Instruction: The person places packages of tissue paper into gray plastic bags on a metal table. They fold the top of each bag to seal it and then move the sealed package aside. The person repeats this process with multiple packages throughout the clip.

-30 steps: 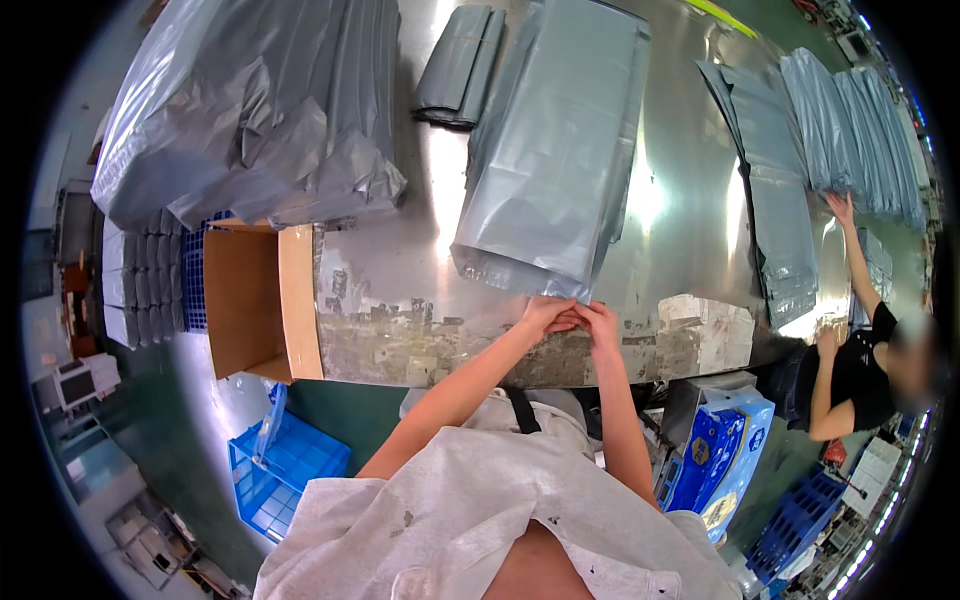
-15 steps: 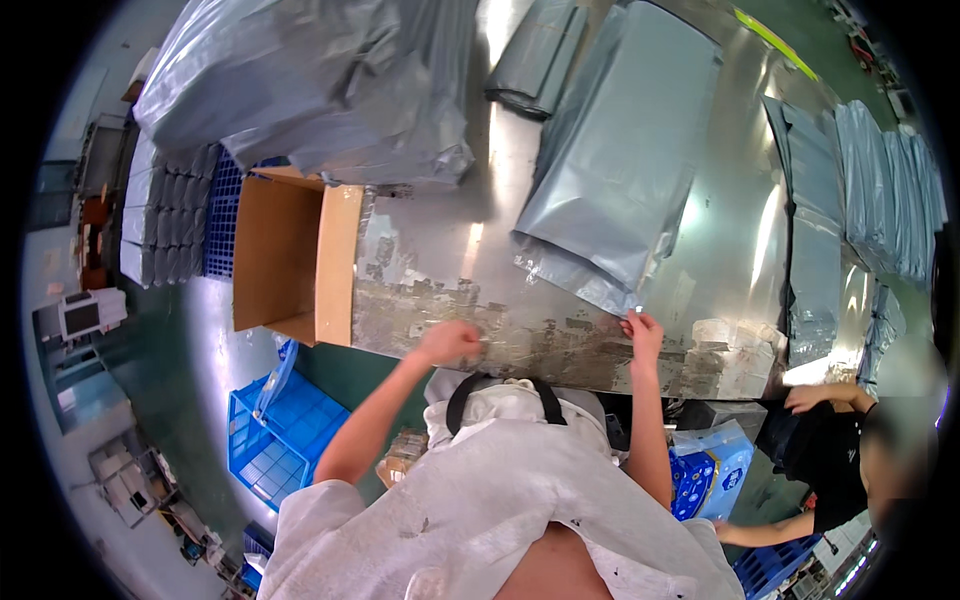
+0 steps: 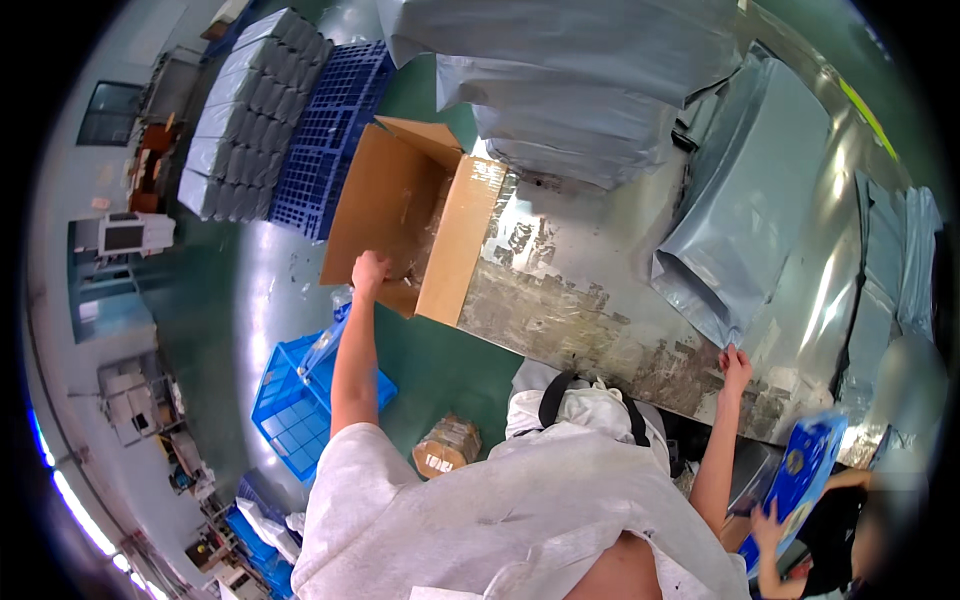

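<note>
Left hand (image 3: 369,271) reaches into the open brown cardboard box (image 3: 412,225) at frame centre-left, fingers curled, grip unclear; right hand (image 3: 735,362) pinches the corner of a grey plastic bag (image 3: 745,225) on the worn metal table (image 3: 560,290) at right.

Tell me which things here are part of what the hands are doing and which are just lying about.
In hand:
left hand reaching into the open cardboard box
right hand on the corner of a grey foil bag
metal table

Lying about:
blue crate
stacked grey bags
blue pallet
co-worker's blue box
</note>
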Demonstrator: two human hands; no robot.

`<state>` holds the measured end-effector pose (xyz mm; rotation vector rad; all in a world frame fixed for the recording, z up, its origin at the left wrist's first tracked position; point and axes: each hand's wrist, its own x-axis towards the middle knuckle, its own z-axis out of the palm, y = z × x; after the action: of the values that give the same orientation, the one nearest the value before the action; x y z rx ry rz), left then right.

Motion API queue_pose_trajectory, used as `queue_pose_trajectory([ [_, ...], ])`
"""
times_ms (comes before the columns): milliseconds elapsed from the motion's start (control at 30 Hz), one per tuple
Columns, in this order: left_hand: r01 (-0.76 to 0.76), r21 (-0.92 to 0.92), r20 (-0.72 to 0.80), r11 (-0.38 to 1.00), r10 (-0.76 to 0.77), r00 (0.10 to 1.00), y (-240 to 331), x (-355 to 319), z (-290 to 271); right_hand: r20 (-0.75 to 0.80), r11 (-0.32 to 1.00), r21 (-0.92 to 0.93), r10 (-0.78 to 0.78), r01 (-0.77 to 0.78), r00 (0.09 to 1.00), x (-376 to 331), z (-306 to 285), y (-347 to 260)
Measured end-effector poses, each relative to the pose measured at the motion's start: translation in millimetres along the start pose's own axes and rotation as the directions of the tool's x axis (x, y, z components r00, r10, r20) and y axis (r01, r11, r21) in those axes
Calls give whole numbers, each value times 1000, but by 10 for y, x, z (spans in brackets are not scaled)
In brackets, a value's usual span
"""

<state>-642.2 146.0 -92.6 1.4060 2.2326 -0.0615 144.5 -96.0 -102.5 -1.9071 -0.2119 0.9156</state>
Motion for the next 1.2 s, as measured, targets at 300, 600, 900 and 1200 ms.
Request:
queue_pose_trajectory([
  [300, -59, 204, 400, 977, -28, 916, -312, 312, 824, -108, 998, 23, -48, 51, 993, -334, 244, -164],
  [600, -358, 171, -43, 918, 369, 928, 104, 131, 239, -155, 979, 24, -196, 202, 968, -152, 358, 81],
  [900, -995, -93, -62, -34, 998, -28, 3869, -1990, 974, -229, 948, -211, -283, 236, 931, -495, 354, -124],
  [1200, -929, 177, 375, -326, 895, -243, 4539, -1812, 1323, 333, 261, -481, -829, 837, 450, -645, 586, -1192],
])
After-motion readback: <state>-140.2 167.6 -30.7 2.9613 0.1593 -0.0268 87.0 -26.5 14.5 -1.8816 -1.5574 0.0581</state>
